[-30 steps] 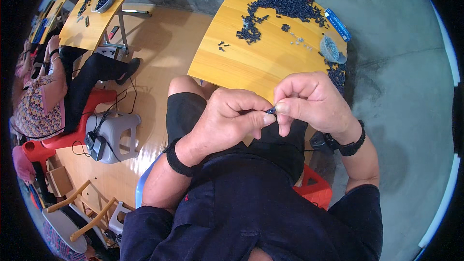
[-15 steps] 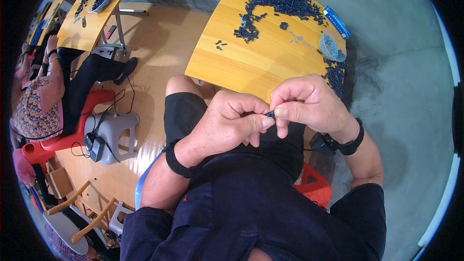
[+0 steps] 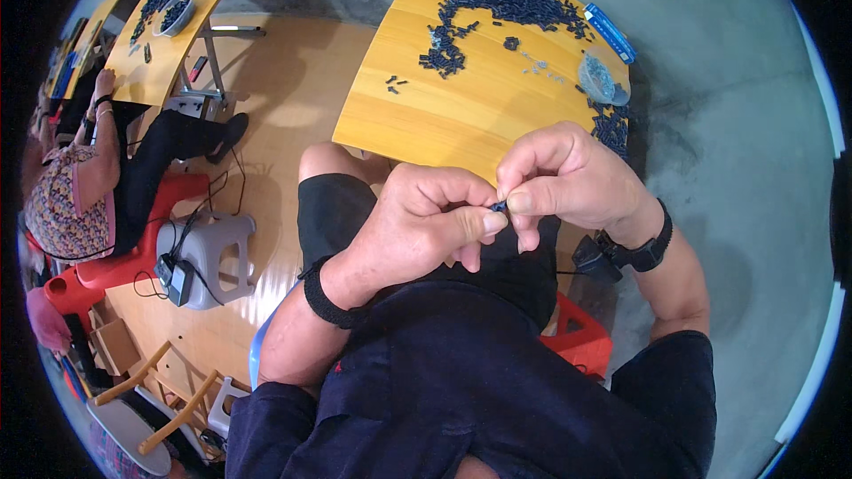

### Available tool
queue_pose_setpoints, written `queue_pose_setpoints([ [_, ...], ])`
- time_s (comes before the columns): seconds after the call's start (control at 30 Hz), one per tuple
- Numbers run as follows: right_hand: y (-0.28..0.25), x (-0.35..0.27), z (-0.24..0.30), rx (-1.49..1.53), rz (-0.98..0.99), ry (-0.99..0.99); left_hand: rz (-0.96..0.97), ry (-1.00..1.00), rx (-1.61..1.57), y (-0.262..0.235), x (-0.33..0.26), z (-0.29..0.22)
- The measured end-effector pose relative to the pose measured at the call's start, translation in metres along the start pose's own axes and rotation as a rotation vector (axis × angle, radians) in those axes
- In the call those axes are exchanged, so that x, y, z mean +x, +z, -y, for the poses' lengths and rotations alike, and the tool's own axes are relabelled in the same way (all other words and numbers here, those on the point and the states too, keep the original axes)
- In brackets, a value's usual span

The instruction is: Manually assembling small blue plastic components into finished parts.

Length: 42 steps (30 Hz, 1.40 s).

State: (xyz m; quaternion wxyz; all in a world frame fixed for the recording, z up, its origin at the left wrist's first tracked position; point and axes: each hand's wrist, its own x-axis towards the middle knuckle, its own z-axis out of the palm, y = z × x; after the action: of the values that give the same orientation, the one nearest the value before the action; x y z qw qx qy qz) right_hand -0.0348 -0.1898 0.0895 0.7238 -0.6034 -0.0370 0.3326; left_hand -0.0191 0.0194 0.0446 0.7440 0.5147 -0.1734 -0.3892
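Table (image 3: 426, 111) beyond pinched dark piece (image 3: 499, 207)

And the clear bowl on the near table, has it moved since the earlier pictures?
No. The clear bowl keeps its place beside the blue box on the yellow table; they shift together in the picture, so probably only the camera moved.
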Motion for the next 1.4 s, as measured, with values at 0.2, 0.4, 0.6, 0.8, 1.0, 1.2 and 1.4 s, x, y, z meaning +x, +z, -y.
queue_pose_setpoints([
  [0.2, -0.001, 0.003, 0.002, 0.135, -0.023, -0.058, -0.023, 0.146, 0.016, 0.002, 0.007, -0.004],
  [0.4, 0.005, 0.0, 0.011, 0.06, -0.055, 0.016, -0.009, 0.219, 0.075, -0.004, 0.009, 0.004],
  [0.6, 0.009, -0.007, 0.012, 0.021, -0.13, 0.089, 0.028, 0.371, 0.229, -0.013, 0.013, 0.01],
  [0.8, 0.012, -0.008, 0.012, 0.092, -0.046, 0.13, 0.049, 0.507, 0.346, -0.013, 0.017, 0.008],
  [1.0, 0.007, -0.004, -0.004, 0.297, 0.042, 0.017, 0.089, 0.507, 0.313, -0.013, 0.018, 0.007],
  [1.2, 0.008, -0.001, -0.013, 0.361, 0.054, -0.031, 0.171, 0.366, 0.162, -0.016, 0.012, 0.002],
  [1.4, 0.011, 0.002, -0.014, 0.304, 0.028, -0.033, 0.182, 0.328, 0.164, -0.019, 0.014, 0.002],
])
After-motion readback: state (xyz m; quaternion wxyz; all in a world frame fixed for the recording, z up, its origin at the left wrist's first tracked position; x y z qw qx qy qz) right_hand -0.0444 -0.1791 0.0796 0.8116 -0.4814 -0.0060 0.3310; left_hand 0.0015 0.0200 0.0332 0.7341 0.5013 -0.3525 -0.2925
